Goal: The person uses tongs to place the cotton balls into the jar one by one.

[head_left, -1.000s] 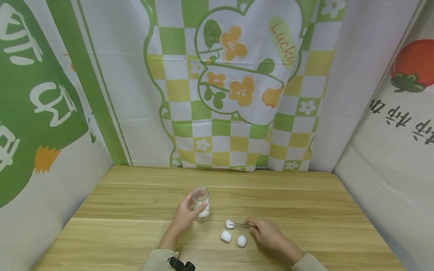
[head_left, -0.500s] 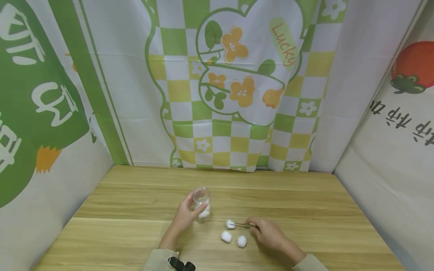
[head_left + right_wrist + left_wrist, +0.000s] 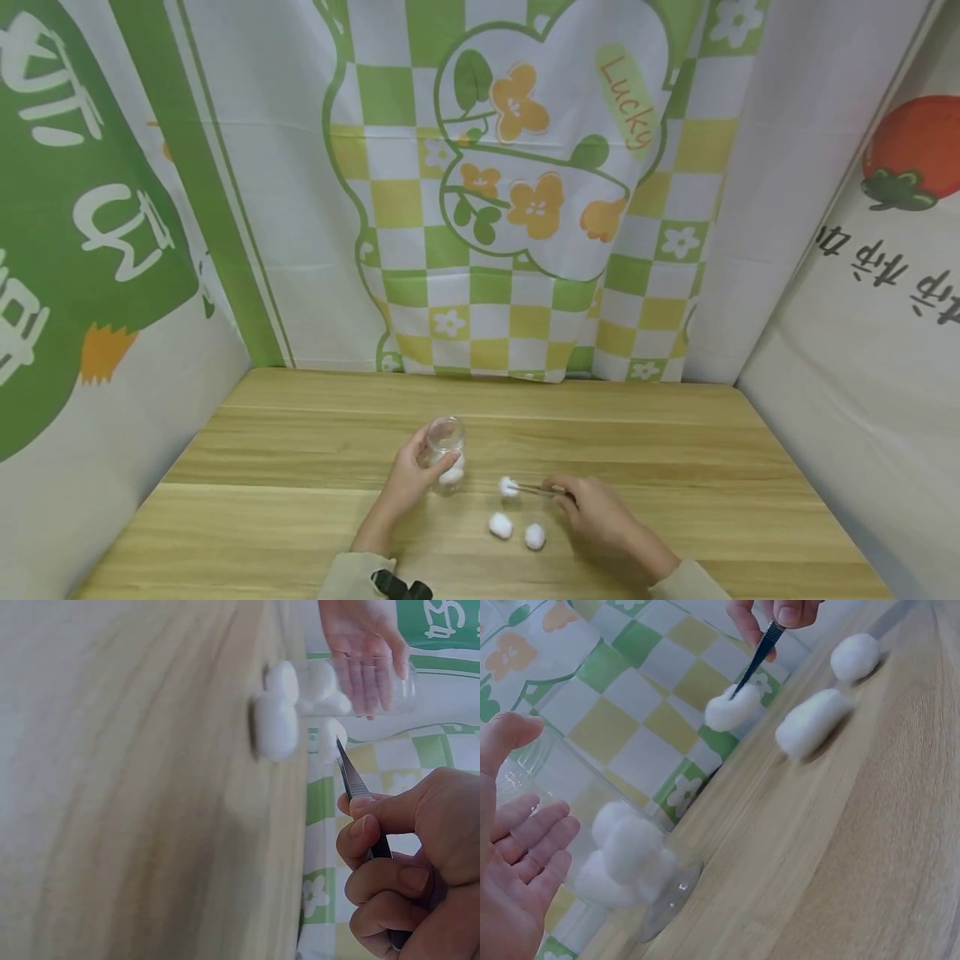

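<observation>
A clear jar (image 3: 592,780) with several cotton balls (image 3: 630,855) inside stands upright on the table. My left hand (image 3: 408,477) holds it, thumb on the near side and fingers behind. In my right hand (image 3: 596,510) I grip a pair of dark tweezers (image 3: 352,776), and their tips pinch a cotton ball (image 3: 733,709). That ball hangs above the tabletop, a short way right of the jar. Two more cotton balls lie on the wood in front: a longer one (image 3: 500,525) and a rounder one (image 3: 535,536).
The wooden table (image 3: 300,433) reaches back to a green-and-white checked curtain (image 3: 487,292). Printed cloth walls (image 3: 862,350) close in both sides. A black strap piece (image 3: 401,585) sits at the left sleeve.
My right hand and the tweezers have lifted slightly, raising the pinched cotton ball off the table, a little away from the other two. My left hand and the jar have stayed put.
</observation>
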The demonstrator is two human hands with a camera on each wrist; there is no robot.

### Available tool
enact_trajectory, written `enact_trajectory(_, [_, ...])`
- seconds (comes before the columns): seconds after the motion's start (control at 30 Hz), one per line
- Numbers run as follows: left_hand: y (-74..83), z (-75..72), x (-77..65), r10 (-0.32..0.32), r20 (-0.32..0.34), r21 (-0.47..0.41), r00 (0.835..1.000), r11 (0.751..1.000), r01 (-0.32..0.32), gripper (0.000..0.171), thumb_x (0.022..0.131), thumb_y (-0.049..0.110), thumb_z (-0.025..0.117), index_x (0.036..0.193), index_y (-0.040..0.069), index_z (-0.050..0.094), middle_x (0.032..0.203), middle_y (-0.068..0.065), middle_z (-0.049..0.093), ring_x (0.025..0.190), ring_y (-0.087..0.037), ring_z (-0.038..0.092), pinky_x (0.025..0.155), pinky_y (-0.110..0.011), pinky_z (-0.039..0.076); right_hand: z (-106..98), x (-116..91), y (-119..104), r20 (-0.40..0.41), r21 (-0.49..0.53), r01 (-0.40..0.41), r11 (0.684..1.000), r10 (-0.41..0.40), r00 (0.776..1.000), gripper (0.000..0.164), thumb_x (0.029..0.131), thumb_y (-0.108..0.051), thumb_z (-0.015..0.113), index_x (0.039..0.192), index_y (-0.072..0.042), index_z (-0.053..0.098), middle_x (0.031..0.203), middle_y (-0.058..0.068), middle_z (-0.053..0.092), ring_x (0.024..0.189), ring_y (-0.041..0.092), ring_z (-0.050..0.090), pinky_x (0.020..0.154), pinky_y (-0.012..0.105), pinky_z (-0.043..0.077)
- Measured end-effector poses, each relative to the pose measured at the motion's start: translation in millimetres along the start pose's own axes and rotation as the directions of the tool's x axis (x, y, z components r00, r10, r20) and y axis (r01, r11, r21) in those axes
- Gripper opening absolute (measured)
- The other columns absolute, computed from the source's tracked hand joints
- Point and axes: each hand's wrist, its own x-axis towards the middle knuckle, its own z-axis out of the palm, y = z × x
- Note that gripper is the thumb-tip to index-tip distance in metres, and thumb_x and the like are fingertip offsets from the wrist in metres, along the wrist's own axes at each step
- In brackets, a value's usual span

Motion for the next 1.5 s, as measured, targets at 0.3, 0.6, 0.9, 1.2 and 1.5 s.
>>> enact_trajectory(0.3, [0.9,2.0,0.0,0.018,0.02,0.001,1.0,1.0,-0.018,0.061,0.089,0.019,0.069,0.141,0.001,0.043,0.143,-0.022,0.051,0.138,-0.044,0.042,0.117,-0.061,0.031,-16,3,-4,0.003,0.064,0.08,0.995,-0.081,0.997,0.026,0.094,-0.007,0.056,0.119,-0.004,0.063,0.061,-0.002,0.054,0.048,-0.006,0.032,0.044,0.009,0.03])
enact_trajectory(0.6, [2.7,10.2,-2.0,0.043,0.032,-0.02,0.999,0.999,-0.043,0.055,0.087,0.015,0.07,0.137,0.003,0.048,0.138,-0.019,0.056,0.135,-0.04,0.046,0.117,-0.059,0.033,-29,8,-13,-0.08,-0.011,0.089,0.996,-0.09,0.993,0.021,0.093,-0.01,0.059,0.113,-0.009,0.066,0.062,-0.004,0.054,0.05,-0.006,0.032,0.042,0.011,0.026])
enact_trajectory(0.9, [3.5,12.6,-2.4,0.036,0.036,-0.015,0.999,0.999,-0.035,0.053,0.088,0.017,0.069,0.136,0.004,0.049,0.139,-0.018,0.055,0.137,-0.04,0.045,0.116,-0.058,0.034,-36,10,-19,-0.082,-0.007,0.099,0.995,-0.099,0.992,0.021,0.093,-0.01,0.06,0.113,-0.01,0.065,0.06,-0.006,0.051,0.048,-0.005,0.031,0.042,0.01,0.026])
enact_trajectory(1.2, [4.0,12.6,-2.9,0.045,0.047,-0.03,0.998,0.999,-0.043,0.054,0.089,0.016,0.068,0.137,0.003,0.048,0.139,-0.019,0.054,0.138,-0.042,0.043,0.117,-0.059,0.032,-40,14,-26,-0.092,-0.007,0.091,0.996,-0.091,0.992,0.022,0.093,-0.01,0.059,0.114,-0.01,0.066,0.06,-0.007,0.051,0.047,-0.005,0.032,0.042,0.011,0.027])
enact_trajectory(1.5, [3.9,12.2,-3.1,0.043,0.053,-0.031,0.998,0.999,-0.042,0.056,0.089,0.016,0.068,0.139,0.003,0.046,0.144,-0.022,0.05,0.139,-0.043,0.041,0.117,-0.059,0.032,-45,19,-36,-0.132,-0.003,0.12,0.993,-0.119,0.984,0.021,0.093,-0.009,0.06,0.113,-0.01,0.067,0.059,-0.008,0.045,0.049,-0.005,0.028,0.043,0.012,0.025])
